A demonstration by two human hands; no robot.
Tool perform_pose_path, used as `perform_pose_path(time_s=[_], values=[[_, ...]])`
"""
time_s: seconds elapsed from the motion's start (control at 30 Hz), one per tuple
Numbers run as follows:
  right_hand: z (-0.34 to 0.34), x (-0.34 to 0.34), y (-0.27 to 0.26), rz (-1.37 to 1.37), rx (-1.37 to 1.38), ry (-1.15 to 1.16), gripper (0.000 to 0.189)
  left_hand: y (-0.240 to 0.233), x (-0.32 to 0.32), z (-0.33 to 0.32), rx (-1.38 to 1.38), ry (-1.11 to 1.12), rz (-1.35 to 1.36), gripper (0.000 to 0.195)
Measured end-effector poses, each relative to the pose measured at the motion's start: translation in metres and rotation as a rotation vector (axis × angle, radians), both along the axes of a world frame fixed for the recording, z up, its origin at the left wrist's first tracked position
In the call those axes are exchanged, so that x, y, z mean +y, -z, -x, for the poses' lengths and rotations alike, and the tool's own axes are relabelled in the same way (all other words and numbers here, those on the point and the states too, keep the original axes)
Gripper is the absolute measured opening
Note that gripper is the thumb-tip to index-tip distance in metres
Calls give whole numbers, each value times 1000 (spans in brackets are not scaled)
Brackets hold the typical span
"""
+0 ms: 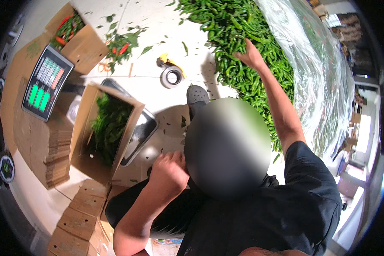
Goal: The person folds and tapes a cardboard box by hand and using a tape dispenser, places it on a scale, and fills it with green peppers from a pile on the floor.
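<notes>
My right hand [251,57] reaches over a large heap of green chili peppers [240,24], its fingers apart at the peppers' surface. I see nothing held in it. My left hand [170,169] is curled above my bent leg, near an open cardboard box [80,140]. A blurred oval covers the area beside its fingers, so whether it holds anything is hidden. Inside that box lie green peppers [107,128]. The box stands tilted on a dark-rimmed metal platform [145,123].
A scale display [48,81] with a keypad stands by stacked flat cardboard [35,140]. Another box [86,48] holds red and green peppers. Tape [172,77] and a yellow-handled tool [166,60] lie on the floor by orange-handled scissors [104,67]. Clear plastic sheeting [307,64] borders the heap; closed boxes [76,220] stand lower left.
</notes>
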State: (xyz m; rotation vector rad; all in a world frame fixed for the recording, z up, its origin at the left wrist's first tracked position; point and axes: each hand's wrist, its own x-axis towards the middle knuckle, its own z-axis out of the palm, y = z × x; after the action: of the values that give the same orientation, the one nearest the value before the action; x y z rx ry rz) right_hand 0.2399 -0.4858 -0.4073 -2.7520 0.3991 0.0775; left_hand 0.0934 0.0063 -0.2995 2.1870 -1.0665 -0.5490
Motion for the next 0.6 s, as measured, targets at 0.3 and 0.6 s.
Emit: perform_pose_path(time_s=[0.3, 0.6], values=[[124, 28, 83, 315, 288, 235, 120, 6, -16, -11, 113, 251, -252, 38], [12, 34, 131, 346, 265, 355, 116, 22, -41, -46, 140, 228, -243, 57]])
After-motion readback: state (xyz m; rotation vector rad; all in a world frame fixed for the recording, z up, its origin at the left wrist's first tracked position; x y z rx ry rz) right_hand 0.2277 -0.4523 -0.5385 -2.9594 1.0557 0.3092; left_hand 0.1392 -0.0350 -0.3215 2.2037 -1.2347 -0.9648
